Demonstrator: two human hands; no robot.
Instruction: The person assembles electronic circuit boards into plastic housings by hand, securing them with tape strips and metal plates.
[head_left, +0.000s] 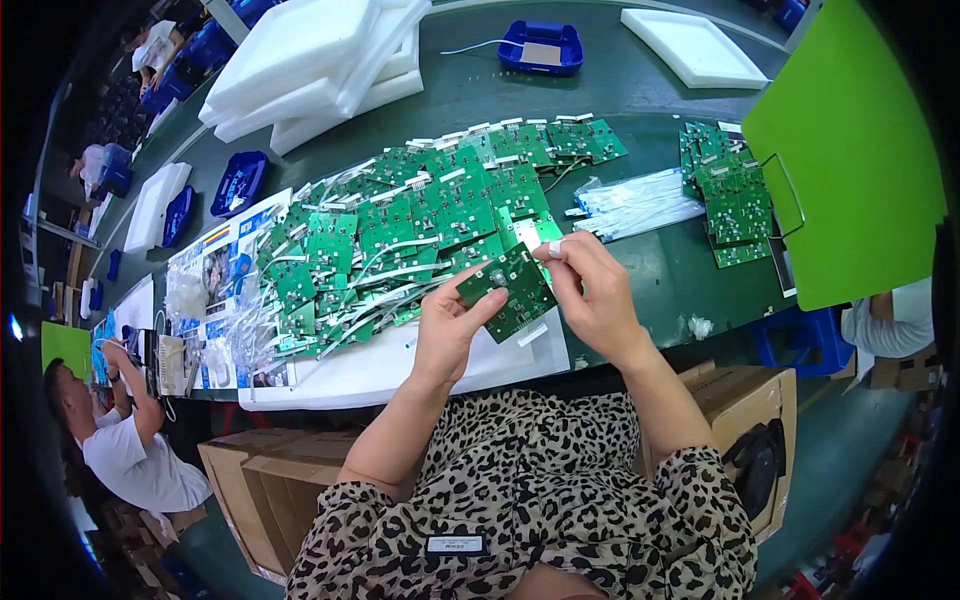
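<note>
My left hand [443, 328] grips a green circuit board [520, 306] by its left side, thumb lying on the face. The board is tilted in front of me, above the near edge of the table. At its upper right corner the fingers of my right hand [603, 305] are pinched together; what they hold, if anything, is too small to make out. A white wrap shows on one finger of that hand. Just beyond my hands spreads a wide layer of similar green circuit boards [385, 228], many with white flat cables attached.
A bundle of white flat cables [645, 203] lies right of the boards, beside another board stack [735, 200] and a bright green panel [850, 160]. White foam sheets [290, 65] and blue bins [540, 48] stand farther back. Cardboard boxes [745, 420] flank me; a co-worker [135, 450] sits at left.
</note>
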